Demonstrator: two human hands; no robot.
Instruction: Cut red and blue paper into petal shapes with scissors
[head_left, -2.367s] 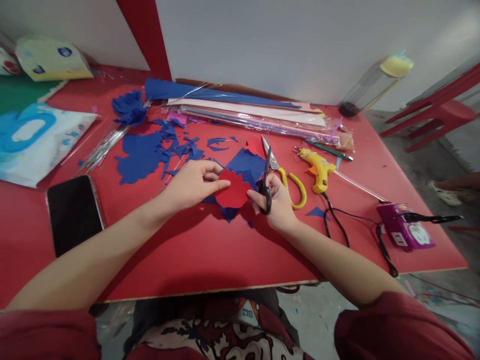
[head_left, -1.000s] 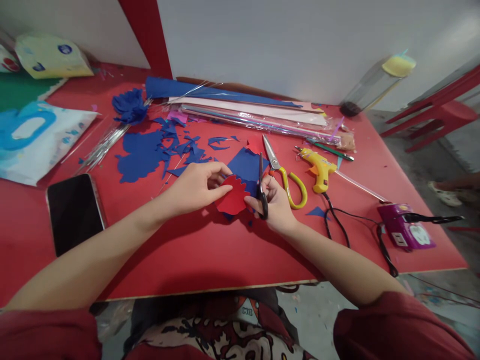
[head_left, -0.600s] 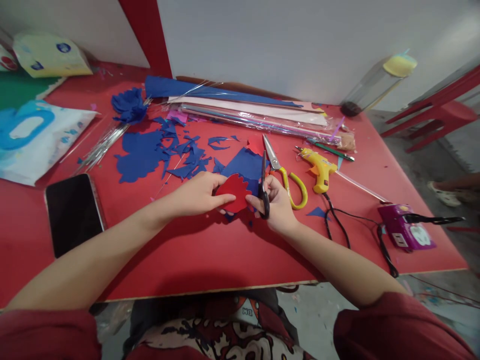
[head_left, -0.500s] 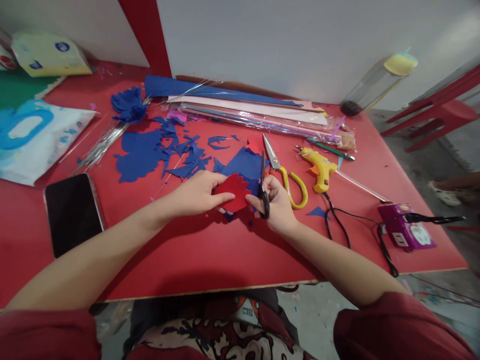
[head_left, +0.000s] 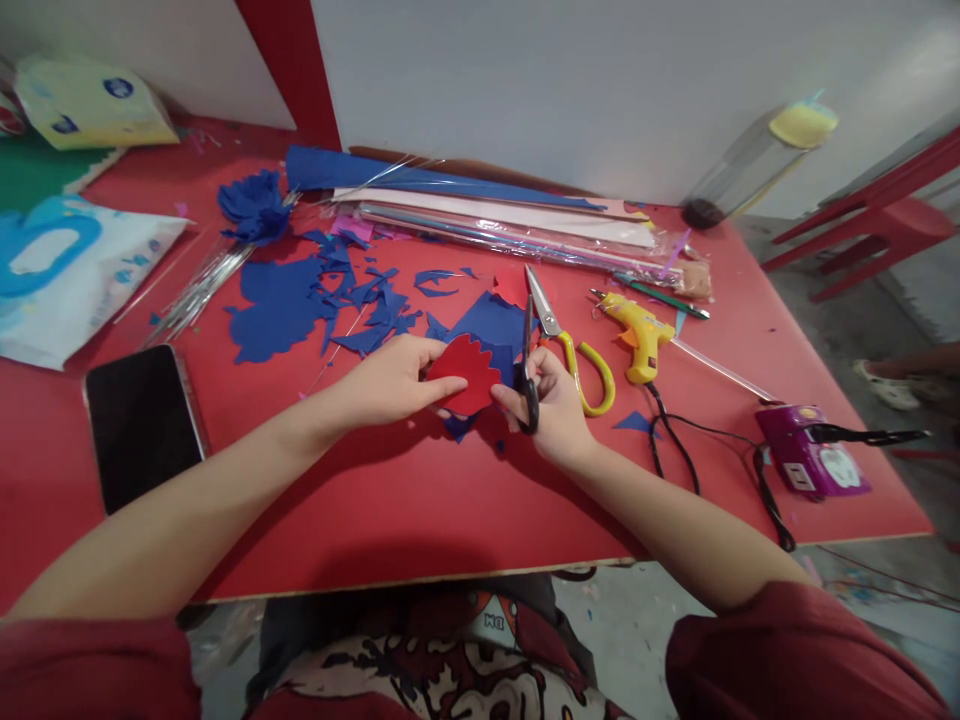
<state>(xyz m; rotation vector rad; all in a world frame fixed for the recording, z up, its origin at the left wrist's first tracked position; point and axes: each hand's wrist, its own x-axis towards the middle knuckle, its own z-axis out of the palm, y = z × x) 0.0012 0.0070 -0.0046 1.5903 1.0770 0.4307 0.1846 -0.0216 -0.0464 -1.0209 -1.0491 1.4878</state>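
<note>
My left hand (head_left: 394, 377) pinches a red paper piece (head_left: 469, 372) with a scalloped edge, held just above the red table (head_left: 420, 490). My right hand (head_left: 551, 405) grips black-handled scissors (head_left: 526, 370), blades pointing away from me beside the red piece's right edge. Under both lies a blue paper sheet (head_left: 491, 325). Yellow-handled scissors (head_left: 566, 340) lie on the table just right of my right hand.
Blue paper scraps (head_left: 300, 300) lie at centre left, and a blue paper flower (head_left: 251, 205) behind them. Long paper rolls in plastic (head_left: 495, 215) run along the wall. A yellow glue gun (head_left: 637, 335), its black cord and a purple plug block (head_left: 814, 465) are at right. A phone (head_left: 139, 420) lies at left.
My left hand has turned the red piece a little while the scissors stayed at its right edge. The view has shifted slightly.
</note>
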